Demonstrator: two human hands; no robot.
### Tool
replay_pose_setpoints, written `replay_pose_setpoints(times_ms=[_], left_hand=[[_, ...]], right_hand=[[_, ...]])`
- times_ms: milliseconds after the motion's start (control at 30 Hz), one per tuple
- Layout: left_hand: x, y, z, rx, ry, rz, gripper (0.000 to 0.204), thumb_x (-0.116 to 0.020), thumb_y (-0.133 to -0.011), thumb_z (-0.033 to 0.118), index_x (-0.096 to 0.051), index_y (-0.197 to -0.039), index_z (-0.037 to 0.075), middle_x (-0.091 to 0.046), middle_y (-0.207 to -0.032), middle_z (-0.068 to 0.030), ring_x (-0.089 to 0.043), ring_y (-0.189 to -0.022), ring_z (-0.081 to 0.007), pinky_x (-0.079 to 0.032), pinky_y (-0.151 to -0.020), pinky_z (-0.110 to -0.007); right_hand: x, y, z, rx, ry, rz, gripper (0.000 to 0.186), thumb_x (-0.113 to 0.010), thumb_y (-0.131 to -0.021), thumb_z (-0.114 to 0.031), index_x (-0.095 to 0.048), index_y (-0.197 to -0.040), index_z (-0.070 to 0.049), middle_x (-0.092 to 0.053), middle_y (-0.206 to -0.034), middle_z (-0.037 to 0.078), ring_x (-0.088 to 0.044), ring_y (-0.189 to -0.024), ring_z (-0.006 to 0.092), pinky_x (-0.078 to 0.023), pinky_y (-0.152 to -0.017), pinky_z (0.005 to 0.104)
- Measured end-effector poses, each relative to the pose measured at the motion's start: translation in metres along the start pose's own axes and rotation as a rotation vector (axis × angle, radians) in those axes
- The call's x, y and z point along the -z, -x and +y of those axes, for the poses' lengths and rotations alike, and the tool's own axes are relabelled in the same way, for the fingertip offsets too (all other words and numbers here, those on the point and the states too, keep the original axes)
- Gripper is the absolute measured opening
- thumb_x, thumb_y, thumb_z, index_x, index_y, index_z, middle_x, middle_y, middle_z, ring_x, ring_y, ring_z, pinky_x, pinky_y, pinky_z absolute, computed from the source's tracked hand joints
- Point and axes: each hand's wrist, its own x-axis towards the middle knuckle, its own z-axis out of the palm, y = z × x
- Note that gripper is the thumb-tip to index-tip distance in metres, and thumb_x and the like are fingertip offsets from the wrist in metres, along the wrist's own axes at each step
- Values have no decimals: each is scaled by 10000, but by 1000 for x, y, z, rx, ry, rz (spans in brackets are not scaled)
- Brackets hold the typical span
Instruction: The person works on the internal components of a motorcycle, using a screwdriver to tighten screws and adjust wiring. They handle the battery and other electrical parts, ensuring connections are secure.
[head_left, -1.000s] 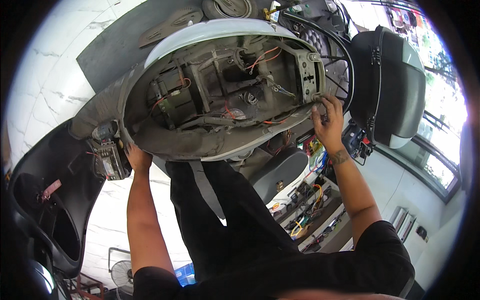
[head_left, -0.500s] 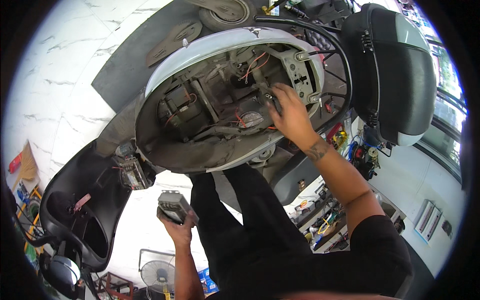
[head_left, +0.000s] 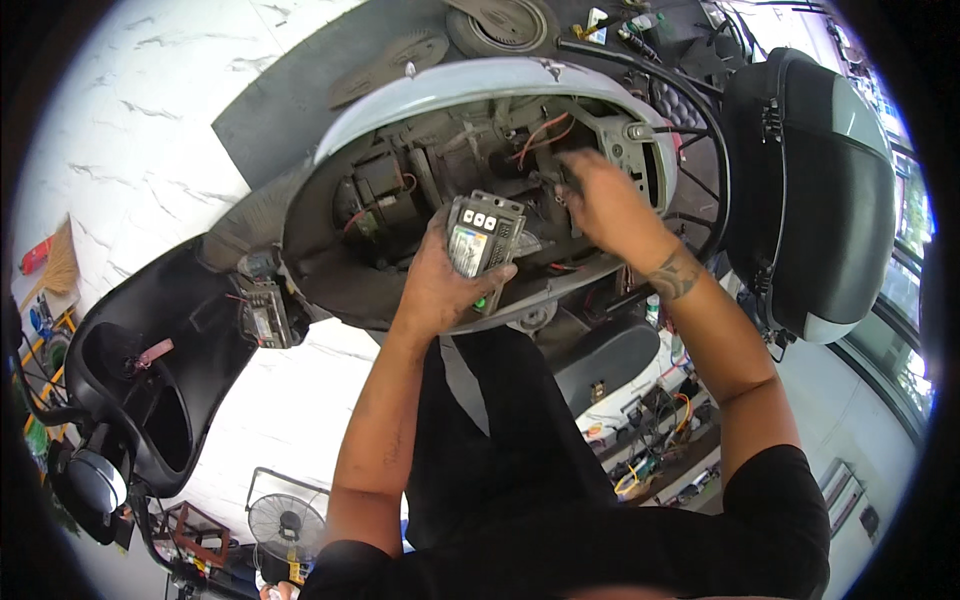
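Observation:
My left hand (head_left: pixel 435 285) grips a silver finned electronic box (head_left: pixel 480 245) with a label and three light squares, held over the open body compartment (head_left: pixel 355 265) of a scooter. My right hand (head_left: pixel 610 210) reaches into the compartment's right part, fingers bent round something dark among the wires and frame brackets; what it is I cannot make out. Red wires (head_left: pixel 545 130) lie inside above it. Outside the compartment's lower left sits a second metal box (head_left: pixel 265 315), beside what looks like a power drill (head_left: pixel 258 265).
A black rear case (head_left: pixel 810 200) and curved rail (head_left: pixel 710 140) stand right. The front panel (head_left: pixel 120 330) and handlebar mirror (head_left: pixel 95 475) lie left. A wheel (head_left: pixel 510 30) is above, a fan (head_left: pixel 285 520) and another person's hand (head_left: pixel 280 590) below, shelves of tools (head_left: pixel 660 440) lower right.
My left hand has lifted the silver box from beside my legs up over the compartment. My right hand has moved from the rear rim inward to the wires.

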Motion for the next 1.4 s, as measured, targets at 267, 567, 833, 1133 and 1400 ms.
replay_pose_setpoints(times_ms=[267, 567, 833, 1133, 1400], left_hand=[[16, -8, 22, -50, -499, -265, 1115, -954, -665, 478, -429, -1549, 47, -553, -1467, -271, -593, -1320, -455, -496, -1113, -491], [49, 58, 53, -15, -711, -421, 1131, -962, -654, 423, -400, -1591, 130, -530, -1470, -367, -636, -1227, -520, -543, -1040, -524], [73, 114, 45, -12, -665, -330, 1089, -987, -609, 433, -514, -1525, 83, -608, -1403, -251, -672, -1187, -463, -560, -1011, -495], [154, 188, -156, 517, -250, 645, 583, -809, -931, 359, -641, -1338, -23, -677, -1258, -239, -678, -1162, -358, -533, -1026, -441], [270, 130, -310, 647, -876, 719, 1092, -896, -778, 505, -330, -1583, 30, -453, -1570, -273, -463, -1442, -468, -436, -1156, -556]], right_hand=[[9, 78, -4, -612, -738, 251, 487, -586, -1114, -397, -603, -760, -64, -505, -640, -54, -408, -576, 54, -315, -556, 260], [-64, 150, -96, -293, -830, 106, 527, -756, -1003, -282, -545, -1393, 4, -586, -1279, 171, -649, -1087, 246, -540, -946, 381], [-81, 115, -136, -342, -1032, -207, 771, -897, -872, -279, -532, -1507, -37, -731, -1256, 167, -704, -1135, 201, -552, -1002, 366], [-81, 77, -147, -442, -1140, -155, 622, -827, -928, -109, -548, -1465, 35, -685, -1281, 130, -664, -1146, 189, -540, -996, 339], [-103, 90, -174, -409, -1138, -375, 700, -831, -914, -159, -507, -1507, 22, -669, -1334, 146, -643, -1237, 225, -525, -1068, 373]])
